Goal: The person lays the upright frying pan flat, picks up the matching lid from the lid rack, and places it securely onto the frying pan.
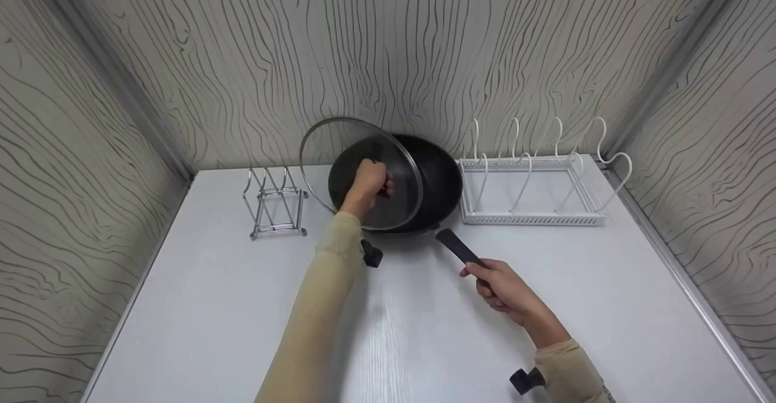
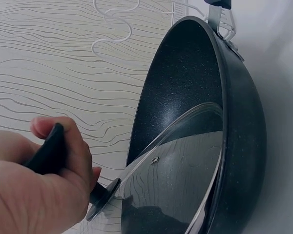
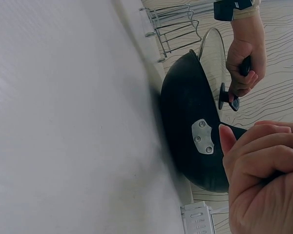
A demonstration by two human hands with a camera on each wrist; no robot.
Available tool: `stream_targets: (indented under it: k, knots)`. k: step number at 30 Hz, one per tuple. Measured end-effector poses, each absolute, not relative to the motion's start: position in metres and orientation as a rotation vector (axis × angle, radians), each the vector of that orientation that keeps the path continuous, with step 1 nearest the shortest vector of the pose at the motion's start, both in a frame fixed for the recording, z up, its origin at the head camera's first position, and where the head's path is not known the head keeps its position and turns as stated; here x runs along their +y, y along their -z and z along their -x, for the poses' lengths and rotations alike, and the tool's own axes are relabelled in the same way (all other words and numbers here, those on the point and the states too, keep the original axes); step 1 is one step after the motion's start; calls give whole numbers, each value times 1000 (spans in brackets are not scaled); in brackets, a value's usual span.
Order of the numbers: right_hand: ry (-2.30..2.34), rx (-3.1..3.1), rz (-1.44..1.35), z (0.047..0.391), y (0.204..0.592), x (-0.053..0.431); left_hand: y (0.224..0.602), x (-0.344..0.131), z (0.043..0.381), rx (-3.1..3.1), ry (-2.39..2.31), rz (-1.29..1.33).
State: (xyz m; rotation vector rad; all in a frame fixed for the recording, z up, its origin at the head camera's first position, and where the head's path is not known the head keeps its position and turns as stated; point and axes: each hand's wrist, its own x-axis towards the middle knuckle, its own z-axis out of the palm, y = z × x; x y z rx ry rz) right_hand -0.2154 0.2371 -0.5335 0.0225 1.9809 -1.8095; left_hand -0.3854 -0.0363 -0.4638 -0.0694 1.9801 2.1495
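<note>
A black wok (image 1: 439,179) sits on the white table near the back wall, between two racks. Over its left part tilts a round glass lid (image 1: 400,203) with a metal rim. My left hand (image 1: 368,182) grips the lid's black knob handle (image 2: 51,151), fingers curled round it. In the left wrist view the lid's lower edge lies inside the wok's rim. My right hand (image 1: 500,288) holds the wok's black handle (image 1: 458,246), which points toward the front right. In the right wrist view that hand (image 3: 266,170) hides most of the handle.
Left of the wok stands a small chrome wire rack (image 1: 279,227). To the right is a white rack (image 1: 533,218) with tall curved wire dividers. A wood-grain patterned wall (image 1: 388,51) rises close behind, with side walls left and right.
</note>
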Motion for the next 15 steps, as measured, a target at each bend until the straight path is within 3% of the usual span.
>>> stream_targets:
  k: [15]
  knots:
    - [1818,1973,-8,215,535,238,465,-32,385,2022,-2126,55]
